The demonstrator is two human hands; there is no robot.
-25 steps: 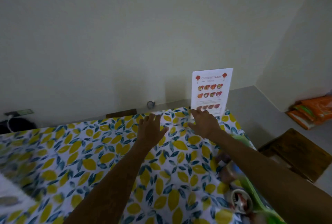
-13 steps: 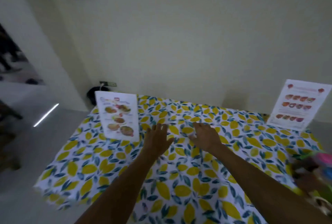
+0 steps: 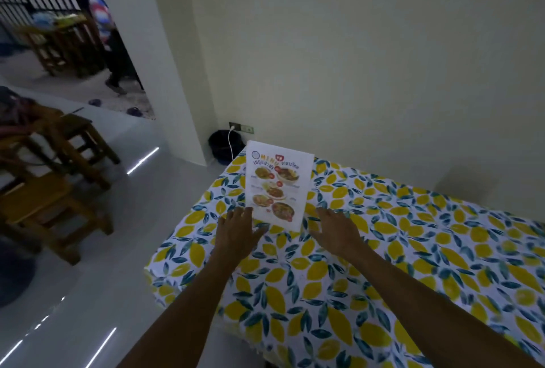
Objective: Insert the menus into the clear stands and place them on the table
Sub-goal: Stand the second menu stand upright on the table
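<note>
Where the tabletop meets its far-left corner: menu upright; left hand and right hand flanking, fingers spread, empty.

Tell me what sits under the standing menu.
The menu stands on the lemon-print tablecloth. The table itself is covered by the cloth; the stand's clear base cannot be made out.

The menu stands on the table near its far-left corner. Left hand sits at the menu's 7 o'clock, right hand at 5 o'clock. Wooden chairs are on the floor off at 9 o'clock.
</note>
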